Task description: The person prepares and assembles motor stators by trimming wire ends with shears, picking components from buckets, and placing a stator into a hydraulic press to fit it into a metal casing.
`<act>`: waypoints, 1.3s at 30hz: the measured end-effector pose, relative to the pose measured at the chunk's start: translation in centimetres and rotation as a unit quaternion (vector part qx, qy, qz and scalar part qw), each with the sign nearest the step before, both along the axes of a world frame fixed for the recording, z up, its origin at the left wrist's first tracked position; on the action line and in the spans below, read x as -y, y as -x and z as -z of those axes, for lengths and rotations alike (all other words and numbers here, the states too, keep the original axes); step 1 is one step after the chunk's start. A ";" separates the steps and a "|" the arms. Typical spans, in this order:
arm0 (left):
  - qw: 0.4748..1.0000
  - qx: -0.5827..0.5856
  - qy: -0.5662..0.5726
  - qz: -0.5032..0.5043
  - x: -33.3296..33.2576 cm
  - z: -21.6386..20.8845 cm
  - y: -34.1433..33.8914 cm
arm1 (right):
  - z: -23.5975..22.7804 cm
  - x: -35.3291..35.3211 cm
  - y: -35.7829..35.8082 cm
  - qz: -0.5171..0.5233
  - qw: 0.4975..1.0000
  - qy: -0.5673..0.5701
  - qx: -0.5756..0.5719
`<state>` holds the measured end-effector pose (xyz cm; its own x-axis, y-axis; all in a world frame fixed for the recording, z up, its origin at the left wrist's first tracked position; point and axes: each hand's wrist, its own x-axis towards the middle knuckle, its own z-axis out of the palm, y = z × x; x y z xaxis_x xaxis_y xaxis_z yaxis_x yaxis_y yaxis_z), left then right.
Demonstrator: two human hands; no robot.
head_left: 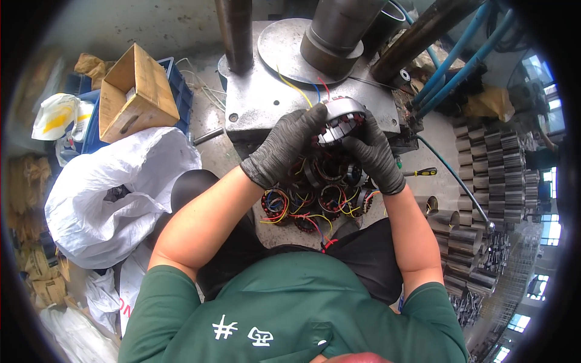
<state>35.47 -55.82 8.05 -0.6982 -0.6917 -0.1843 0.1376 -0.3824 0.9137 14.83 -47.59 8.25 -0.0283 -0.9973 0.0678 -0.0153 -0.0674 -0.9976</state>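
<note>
Between my two gloved hands is a motor stator [342, 113], a metal ring with slotted teeth and red windings, tilted in front of the press. My left hand [290, 140] wears a dark grey glove and grips the ring's left side near the top. On the right side my right hand [374, 152], gloved alike, closes round it with the thumb at the lower edge. Yellow, blue and red lead wires [295, 86] rise behind the ring. Below my hands lies a pile of similar wound stators [331, 198] with coloured wires, partly hidden by my hands.
Ahead stands a press with a steel bed [254, 100], a round plate [275, 51] and thick columns. Stacked metal sleeves [493, 175] fill the right. A screwdriver [422, 172] lies near my right hand. Left are a white sack [91, 199], a wooden box [142, 97] and a blue crate [175, 81].
</note>
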 end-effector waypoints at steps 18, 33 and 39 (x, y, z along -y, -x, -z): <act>0.993 0.068 0.088 -0.035 -1.2 -0.9 0.3 | 1.3 -0.4 -0.6 0.058 0.992 -0.110 0.036; 0.917 0.245 0.310 -0.062 3.9 -2.1 -0.9 | 10.0 -8.0 18.5 -0.003 0.660 -0.249 -0.708; 0.897 0.268 0.343 -0.076 4.8 0.3 -0.6 | 15.2 -8.7 23.1 -0.062 0.505 -0.253 -0.823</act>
